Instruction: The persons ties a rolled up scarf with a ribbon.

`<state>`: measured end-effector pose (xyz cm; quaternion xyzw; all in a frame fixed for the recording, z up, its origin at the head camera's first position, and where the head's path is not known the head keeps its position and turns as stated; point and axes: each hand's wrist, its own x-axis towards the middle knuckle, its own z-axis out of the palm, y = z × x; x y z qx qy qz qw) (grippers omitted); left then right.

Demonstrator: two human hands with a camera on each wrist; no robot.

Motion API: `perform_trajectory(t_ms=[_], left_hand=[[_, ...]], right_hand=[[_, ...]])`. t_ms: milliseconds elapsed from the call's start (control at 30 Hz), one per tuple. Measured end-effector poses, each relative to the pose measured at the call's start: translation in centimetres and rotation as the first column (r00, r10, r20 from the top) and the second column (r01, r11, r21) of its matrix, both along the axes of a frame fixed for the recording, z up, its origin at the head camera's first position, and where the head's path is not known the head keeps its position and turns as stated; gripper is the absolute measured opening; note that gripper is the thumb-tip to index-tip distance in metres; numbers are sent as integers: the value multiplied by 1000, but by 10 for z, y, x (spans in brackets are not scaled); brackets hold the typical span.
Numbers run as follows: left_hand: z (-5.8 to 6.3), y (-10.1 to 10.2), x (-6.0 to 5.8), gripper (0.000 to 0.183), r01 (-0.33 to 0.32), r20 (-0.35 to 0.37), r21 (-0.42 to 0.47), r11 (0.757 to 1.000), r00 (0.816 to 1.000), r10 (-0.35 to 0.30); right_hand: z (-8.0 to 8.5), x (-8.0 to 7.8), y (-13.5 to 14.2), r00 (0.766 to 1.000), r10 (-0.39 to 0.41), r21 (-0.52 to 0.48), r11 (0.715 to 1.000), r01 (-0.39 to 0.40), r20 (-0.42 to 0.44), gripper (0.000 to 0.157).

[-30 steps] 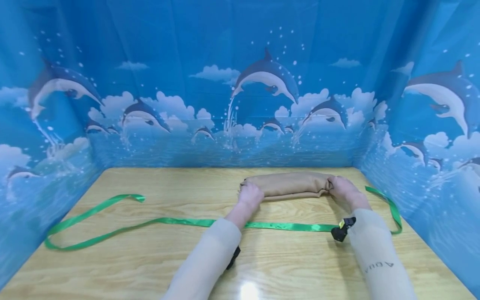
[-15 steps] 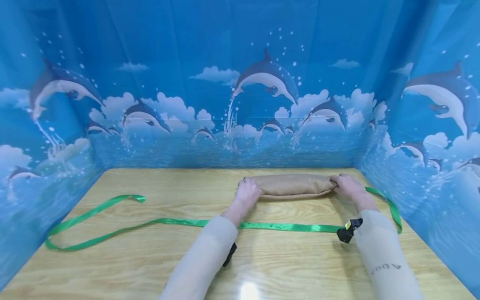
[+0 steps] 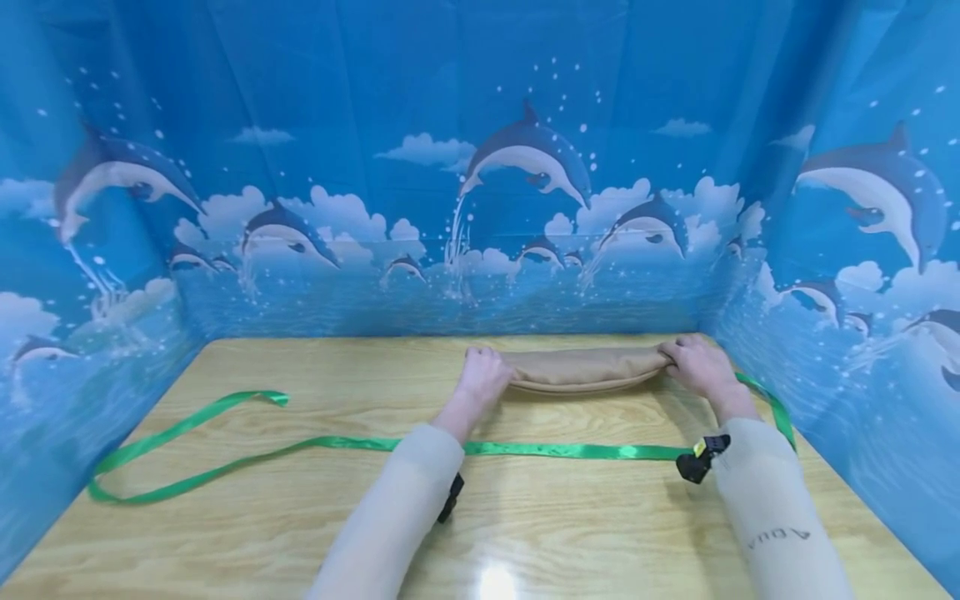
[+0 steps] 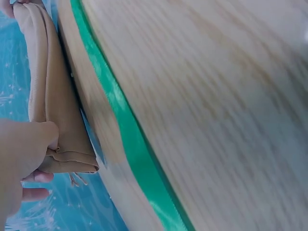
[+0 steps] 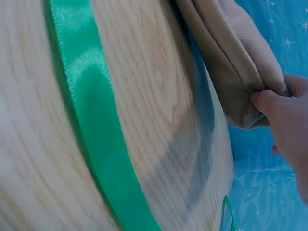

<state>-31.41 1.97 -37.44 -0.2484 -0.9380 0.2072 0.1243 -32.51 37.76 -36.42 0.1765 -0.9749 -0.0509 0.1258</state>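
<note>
Fingers of the left hand curl around the left end of a folded tan cloth; the right hand pinches its right end. Nearest, pale sleeves cross the wooden table; beyond, a green ribbon runs left to right; farther, toward the right, the cloth sags between the hands; a blue dolphin curtain stands behind.

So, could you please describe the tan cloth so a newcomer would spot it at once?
Start at the wooden table below the dolphin curtain. Towards its far side, right of centre, the left hand and right hand grip the tan cloth by its ends. It is folded thick and matt, unlike the narrow, shiny green ribbon.
</note>
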Motion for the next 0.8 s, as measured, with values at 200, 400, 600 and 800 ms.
perform_trajectory(t_ms=[200,400,600,800], left_hand=[[4,-5,-1,23,39,-24,-39,998,999,-40],[6,-14,-1,19,65,-99,-38,997,993,-68],[10,-24,-1,14,92,-184,-43,995,978,-99],[16,-35,0,15,135,-172,-29,990,975,-138]], right_hand=[[2,2,-1,995,58,-4,998,-58,-80,27],[3,1,-1,970,173,48,985,-167,-169,28],[7,2,-5,961,209,56,978,-202,-182,25],[13,6,-11,959,213,65,977,-204,-188,27]])
